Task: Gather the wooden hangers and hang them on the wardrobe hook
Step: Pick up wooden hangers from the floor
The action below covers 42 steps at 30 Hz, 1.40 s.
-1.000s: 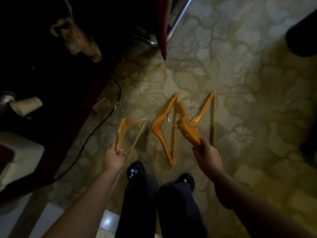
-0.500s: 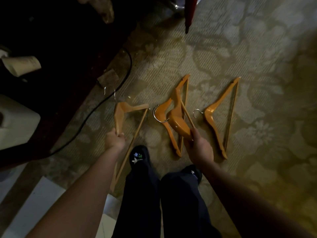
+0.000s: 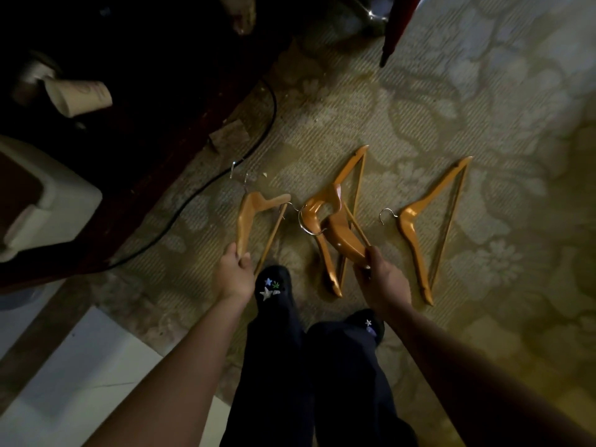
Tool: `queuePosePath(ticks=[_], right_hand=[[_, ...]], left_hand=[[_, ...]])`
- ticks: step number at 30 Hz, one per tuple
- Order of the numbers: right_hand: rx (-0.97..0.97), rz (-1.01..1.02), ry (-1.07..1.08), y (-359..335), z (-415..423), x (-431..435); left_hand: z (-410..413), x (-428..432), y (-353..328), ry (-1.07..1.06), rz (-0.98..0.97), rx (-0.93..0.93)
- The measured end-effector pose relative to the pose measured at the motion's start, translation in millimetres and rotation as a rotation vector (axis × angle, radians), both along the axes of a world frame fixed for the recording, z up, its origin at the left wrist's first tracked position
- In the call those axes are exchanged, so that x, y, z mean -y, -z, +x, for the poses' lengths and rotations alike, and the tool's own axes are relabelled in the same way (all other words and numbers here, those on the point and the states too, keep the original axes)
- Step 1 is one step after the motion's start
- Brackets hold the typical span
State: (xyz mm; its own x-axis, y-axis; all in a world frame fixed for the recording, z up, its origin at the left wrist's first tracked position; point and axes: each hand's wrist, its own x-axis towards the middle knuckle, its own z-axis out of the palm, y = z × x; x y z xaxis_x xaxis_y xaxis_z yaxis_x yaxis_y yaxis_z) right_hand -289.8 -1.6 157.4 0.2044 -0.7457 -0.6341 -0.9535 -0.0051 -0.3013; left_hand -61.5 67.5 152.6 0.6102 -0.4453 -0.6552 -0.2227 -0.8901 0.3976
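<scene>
While the left hand (image 3: 235, 275) grips one arm of an orange wooden hanger (image 3: 245, 221), the right hand (image 3: 382, 280) grips a second wooden hanger (image 3: 343, 235) above a third hanger (image 3: 329, 269) lying on the patterned beige carpet (image 3: 483, 91); a fourth hanger (image 3: 411, 233) lies farther right, apart.

- hangers (image 3: 408, 221): wood, orange-brown, smooth, glossy varnish catching highlights.
- hooks (image 3: 385, 214): bright metal wire, shiny.
- carpet (image 3: 419, 108): woven cloth, matt, finely ribbed, floral pattern.
- cable (image 3: 193, 198): black, smooth, plastic-looking sheath.
- cup (image 3: 80, 96): pale paper, matt.
- trousers (image 3: 348, 382): dark cloth, matt.
- shoes (image 3: 274, 298): dark, matt; material unclear.
- tile (image 3: 64, 382), bottom-left corner: pale, smooth, faintly glossy.
</scene>
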Motion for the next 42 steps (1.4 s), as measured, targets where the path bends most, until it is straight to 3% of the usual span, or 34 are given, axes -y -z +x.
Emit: queuePosePath(ticks=[11, 17, 21, 32, 36, 40, 42], right_hand=[[0.009, -0.061, 0.381, -48.1, 26.8, 19.3], [0.074, -0.108, 0.603, -55.1, 2.7, 23.5], [0.034, -0.094, 0.716, -55.8, -25.9, 28.1], [0.067, -0.053, 0.776, -20.7, -94.6, 21.2], [0.107, 0.002, 0.803, -12.7, -97.3, 14.7], [0.101, 0.019, 0.771, -6.7, -103.7, 9.9], [0.095, 0.031, 0.757, -5.8, -105.1, 9.7]], left_hand=[[5.4, 23.1, -64.4, 0.172, -0.193, -0.163], [-36.3, 52.8, -80.9, 0.405, -0.315, -0.292], [-81.3, 68.6, -81.5, 0.448, -0.295, -0.408], [-126.9, 70.0, -37.5, 0.468, -0.180, -0.271], [-127.5, 61.2, -22.3, 0.645, -0.011, -0.082], [-117.1, 57.3, -19.9, 0.322, -0.085, -0.023], [-110.0, 60.6, -19.7, 0.260, -0.118, -0.040]])
